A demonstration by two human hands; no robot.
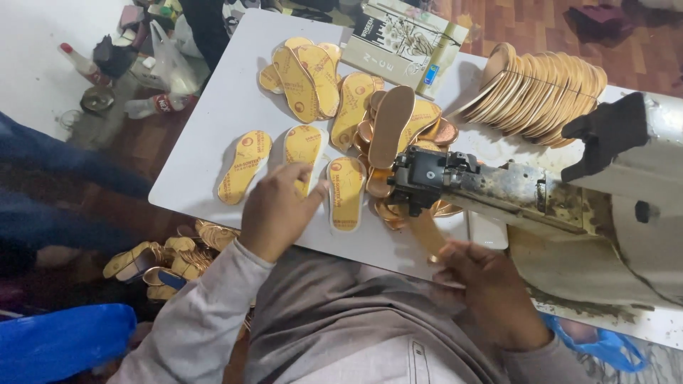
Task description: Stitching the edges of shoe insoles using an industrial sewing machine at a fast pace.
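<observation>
**Insoles on the bench, one strip at the machine**

Head view. White bench (pixel 213 128) over a reddish wood floor, with clutter of bottles and bags at the far left. Yellow insoles lie spread across the bench; a fanned stack of tan soles (pixel 548 89) sits at the far right, and a printed carton (pixel 402 43) behind the pile.

Left hand (pixel 279 210) rests on the bench, fingers loosely curled, tips touching the lower end of a yellow insole (pixel 304 146). That insole's long axis runs away from the person, nearly upright in frame; a second yellow insole (pixel 346 192) lies just beside it on the right, parallel. No firm grasp visible, only contact.

Right hand (pixel 491 284) sits nearer the body, below the machine head (pixel 427 178). Its fingers pinch the near end of a tan strip (pixel 425 235) which slants up toward the machine. The left hand is the nearer one to the yellow insoles.

Hard to read: the strip's upper end is hidden under the machine head, the right fingertips are partly covered by the hand itself, and more soles below the bench edge at left are half in shadow.
</observation>
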